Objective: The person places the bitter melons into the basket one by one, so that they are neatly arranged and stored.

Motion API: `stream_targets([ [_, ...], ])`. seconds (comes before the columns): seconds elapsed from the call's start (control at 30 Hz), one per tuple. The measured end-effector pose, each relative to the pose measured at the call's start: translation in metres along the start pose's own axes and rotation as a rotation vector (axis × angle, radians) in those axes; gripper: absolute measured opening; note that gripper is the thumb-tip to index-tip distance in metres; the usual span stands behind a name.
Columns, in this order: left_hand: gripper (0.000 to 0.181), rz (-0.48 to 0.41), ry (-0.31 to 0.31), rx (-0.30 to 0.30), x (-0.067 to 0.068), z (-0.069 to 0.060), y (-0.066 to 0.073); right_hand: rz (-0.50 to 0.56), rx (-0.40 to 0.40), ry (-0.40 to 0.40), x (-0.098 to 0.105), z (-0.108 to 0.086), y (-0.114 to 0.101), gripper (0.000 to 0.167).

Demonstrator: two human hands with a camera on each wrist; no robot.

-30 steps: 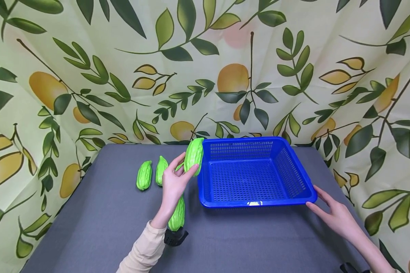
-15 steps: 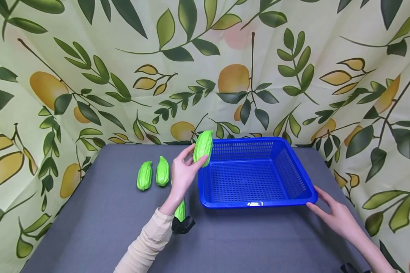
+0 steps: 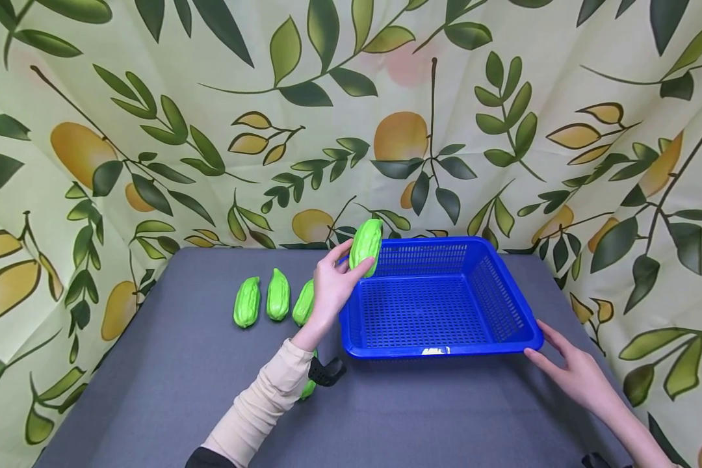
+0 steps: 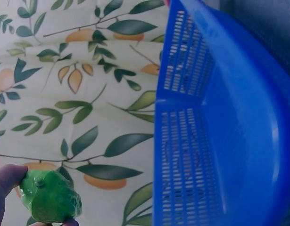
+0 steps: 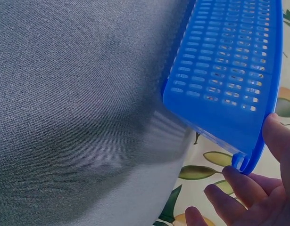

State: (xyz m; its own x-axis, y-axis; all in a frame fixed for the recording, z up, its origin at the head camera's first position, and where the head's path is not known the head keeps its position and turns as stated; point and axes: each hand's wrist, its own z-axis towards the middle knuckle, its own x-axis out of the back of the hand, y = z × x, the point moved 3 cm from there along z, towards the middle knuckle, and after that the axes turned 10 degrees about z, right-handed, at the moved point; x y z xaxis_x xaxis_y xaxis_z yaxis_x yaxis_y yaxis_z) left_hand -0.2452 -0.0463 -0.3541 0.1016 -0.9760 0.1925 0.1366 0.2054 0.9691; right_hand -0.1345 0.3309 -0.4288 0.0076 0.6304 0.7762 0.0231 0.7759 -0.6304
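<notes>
My left hand (image 3: 331,286) pinches a green bumpy gourd (image 3: 366,247) between thumb and fingers, held upright over the left rim of the blue basket (image 3: 439,351). In the left wrist view the gourd (image 4: 49,196) shows end-on, apart from the basket (image 4: 248,141). My right hand (image 3: 579,370) holds the basket's near right corner; in the right wrist view the thumb of that hand (image 5: 258,193) lies on the rim and a finger touches beneath the corner. The inside of the basket holds nothing.
Left of the basket, three gourds lie in a row: one (image 3: 247,302), a second (image 3: 277,295) and a third (image 3: 304,303) beside my left hand. Another gourd (image 3: 308,389) is partly hidden under my left wrist. A patterned cloth (image 3: 327,97) hangs behind the grey table (image 3: 152,390).
My left hand has carried its gourd to the right and slightly up, from beside the basket to over its left rim. The right hand and basket have hardly moved.
</notes>
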Motion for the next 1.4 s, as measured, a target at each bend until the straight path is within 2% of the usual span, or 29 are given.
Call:
stream_targets([
  [0.13,0.054,0.026,-0.014,0.006,-0.006,0.003,-0.001,-0.002,0.003,0.002,0.000,0.000,0.000,0.074],
  [0.33,0.055,0.093,-0.006,-0.014,-0.016,0.020,0.003,0.001,0.009,0.007,0.000,0.000,0.000,0.073],
  [0.6,0.051,0.091,-0.021,0.007,-0.030,0.035,0.000,-0.002,0.011,0.012,-0.001,0.000,0.001,0.073],
  [0.8,0.056,0.106,-0.001,-0.039,-0.041,0.052,0.004,0.002,0.026,0.028,0.000,-0.001,0.000,0.071],
  [0.9,0.055,0.117,0.009,-0.032,-0.046,0.058,0.006,0.007,0.030,0.031,0.000,0.000,0.000,0.071],
  [1.23,0.054,0.188,0.003,-0.014,-0.065,0.065,0.002,0.017,0.025,0.020,-0.002,0.000,-0.001,0.072],
  [1.4,0.053,0.246,-0.051,-0.008,-0.071,0.063,-0.005,0.008,0.024,0.025,0.000,0.000,-0.003,0.072],
])
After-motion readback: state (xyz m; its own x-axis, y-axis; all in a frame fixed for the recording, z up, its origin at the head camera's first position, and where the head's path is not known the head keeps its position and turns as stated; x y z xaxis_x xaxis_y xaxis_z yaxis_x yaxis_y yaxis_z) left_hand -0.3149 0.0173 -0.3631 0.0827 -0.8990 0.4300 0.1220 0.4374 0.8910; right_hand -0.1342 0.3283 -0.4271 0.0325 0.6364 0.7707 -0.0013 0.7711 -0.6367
